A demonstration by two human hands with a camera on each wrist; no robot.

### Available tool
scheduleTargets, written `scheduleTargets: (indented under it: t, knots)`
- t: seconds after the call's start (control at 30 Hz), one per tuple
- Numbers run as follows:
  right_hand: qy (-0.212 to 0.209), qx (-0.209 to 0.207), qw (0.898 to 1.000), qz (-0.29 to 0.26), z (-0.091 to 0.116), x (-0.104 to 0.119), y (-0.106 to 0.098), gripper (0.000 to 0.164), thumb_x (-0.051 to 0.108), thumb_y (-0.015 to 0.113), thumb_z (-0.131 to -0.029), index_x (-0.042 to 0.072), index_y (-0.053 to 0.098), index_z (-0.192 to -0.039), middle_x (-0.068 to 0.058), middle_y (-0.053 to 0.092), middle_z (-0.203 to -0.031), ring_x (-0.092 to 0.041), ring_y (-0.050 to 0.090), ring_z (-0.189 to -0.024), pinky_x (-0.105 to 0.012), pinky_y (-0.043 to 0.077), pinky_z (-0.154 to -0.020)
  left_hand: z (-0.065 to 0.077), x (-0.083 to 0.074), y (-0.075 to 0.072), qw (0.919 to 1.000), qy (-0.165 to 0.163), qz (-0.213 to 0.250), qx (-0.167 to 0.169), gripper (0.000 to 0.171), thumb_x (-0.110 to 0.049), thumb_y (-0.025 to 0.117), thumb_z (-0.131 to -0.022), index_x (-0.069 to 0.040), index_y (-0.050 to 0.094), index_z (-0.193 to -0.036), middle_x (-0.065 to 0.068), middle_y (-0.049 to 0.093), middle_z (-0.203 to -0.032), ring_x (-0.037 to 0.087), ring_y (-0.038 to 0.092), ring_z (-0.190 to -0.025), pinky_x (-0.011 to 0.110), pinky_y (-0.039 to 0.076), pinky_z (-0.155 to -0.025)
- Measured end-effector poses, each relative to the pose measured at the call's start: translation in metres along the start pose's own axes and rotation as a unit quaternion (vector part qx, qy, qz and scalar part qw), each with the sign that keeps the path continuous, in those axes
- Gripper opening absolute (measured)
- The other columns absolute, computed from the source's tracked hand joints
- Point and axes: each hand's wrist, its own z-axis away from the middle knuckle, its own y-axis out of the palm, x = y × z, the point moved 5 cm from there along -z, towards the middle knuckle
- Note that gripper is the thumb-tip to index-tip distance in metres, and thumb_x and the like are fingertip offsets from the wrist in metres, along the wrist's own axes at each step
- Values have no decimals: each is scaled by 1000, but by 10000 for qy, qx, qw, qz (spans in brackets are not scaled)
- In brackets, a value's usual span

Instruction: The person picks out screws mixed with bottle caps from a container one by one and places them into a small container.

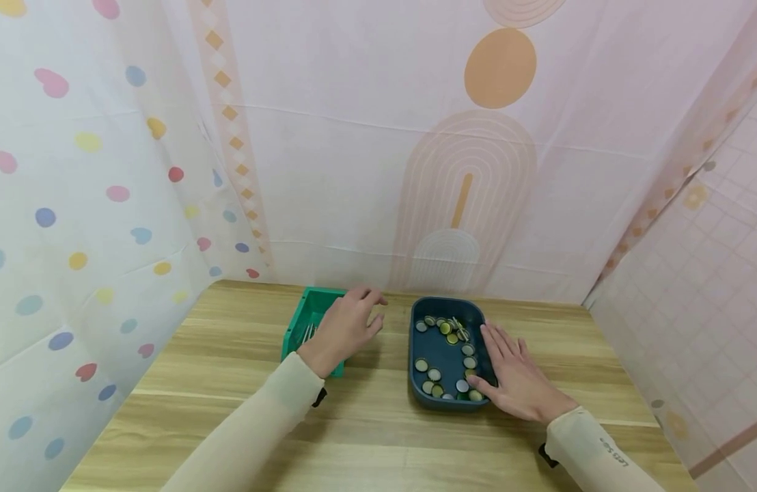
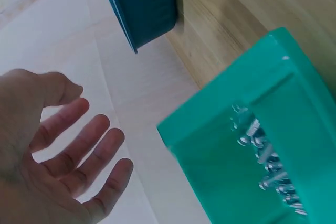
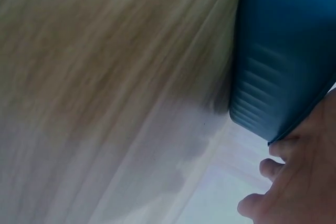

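Note:
In the head view, my left hand (image 1: 344, 324) hovers over the right side of a green bin (image 1: 292, 328), fingers loosely bent and nothing in them. Shiny silver metal pieces with rounded ends (image 2: 270, 161) lie along one side inside that bin in the left wrist view. My right hand (image 1: 518, 376) rests on the right rim of a dark blue basin (image 1: 443, 355), its fingers extended and thumb reaching over the inside. Several silver and gold bottle caps (image 1: 434, 374) are scattered in the basin. A few thin silver pieces (image 1: 460, 328) lie among caps at its far right.
Both containers stand on a wood-grain table (image 1: 378, 444), the green bin left of the basin. A patterned cloth (image 1: 329, 171) hangs just behind the table's back edge, with a dotted cloth (image 1: 108, 225) on the left and a checked one (image 1: 717, 287) on the right.

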Motion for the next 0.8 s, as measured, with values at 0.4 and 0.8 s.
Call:
scheduleTargets:
  t: [0.4,0.8]
  knots:
    - [-73,-3,10000,34,-3,-2,4,100,52,68,-115,-2,19,-184,-24,16,-195,-53,22,-180,-87,19,-137,-18,-34,32,9863,863,-987,1006,44,-31,77,-115,-18,72,-156,10,69,-161,35,65,-151,63,48,-134]
    - [-44,30,10000,12,-2,-6,4,100,49,68,-115,-2,18,-184,-25,17,-195,-53,23,-180,-87,20,-137,-43,-70,53,9688,1357,-1253,1655,46,-41,76,-115,-23,72,-157,4,72,-159,28,68,-152,61,43,-139]
